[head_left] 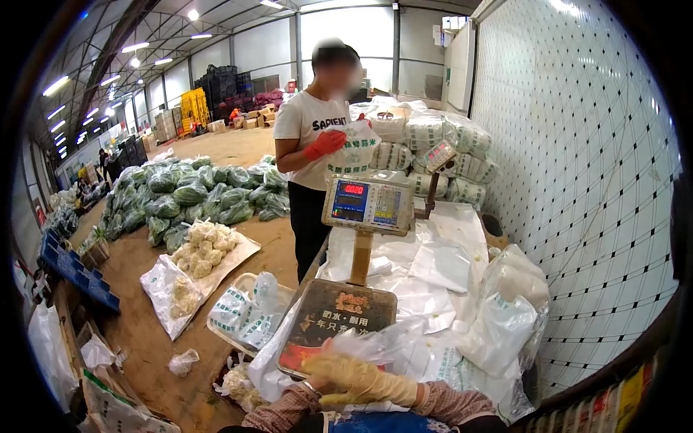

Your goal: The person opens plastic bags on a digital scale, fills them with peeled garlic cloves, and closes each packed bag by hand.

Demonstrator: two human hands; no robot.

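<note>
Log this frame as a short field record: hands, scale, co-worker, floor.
hands: gloved hands together at the near edge of the scale platform, on a clear plastic bag; left and right overlap, hard to separate
scale: display lit, red digits
co-worker: person in white shirt behind the scale, red glove on a printed bag
floor: bagged greens, cauliflower
</note>
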